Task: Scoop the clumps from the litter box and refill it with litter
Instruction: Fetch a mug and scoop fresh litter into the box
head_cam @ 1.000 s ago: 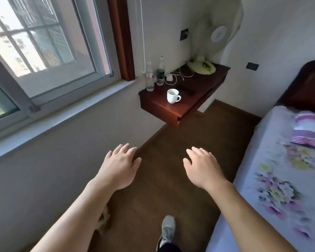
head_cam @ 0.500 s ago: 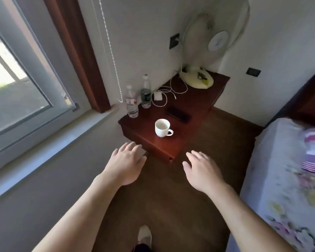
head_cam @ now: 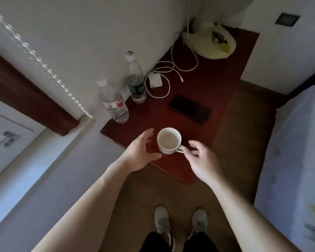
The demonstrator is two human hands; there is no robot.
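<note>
- Step in hand: none of the task proper. No litter box, scoop or litter bag shows anywhere in the head view, so where they sit cannot be told from here.
- You stand at a dark red bedside table [head_cam: 207, 84], shoes [head_cam: 163, 226] planted on the wood floor and the bed [head_cam: 298, 142] on your right.
- On the table are a white mug [head_cam: 169, 140] near the front edge, two clear bottles [head_cam: 115, 102] by the wall, a coiled white cable [head_cam: 164, 77], a dark phone [head_cam: 189, 109] and a pale fan base [head_cam: 209, 42] at the back.
- Left hand [head_cam: 140, 151]: spread and relaxed, palm turned toward the mug's left side, close beside it with a sliver of table between. It holds nothing.
- Right hand [head_cam: 202, 160]: fingers loosely curved and not clenched, thumb and forefinger at the mug's handle. I cannot tell whether they touch it or stop just short. No grasp is made yet.
- Judgement: this looks like clearing or moving the mug, a side errand.
- Next move calls for pinching the handle firmly and lifting level, since the mug seems to hold pale liquid. Then turn away to find the litter box.
</note>
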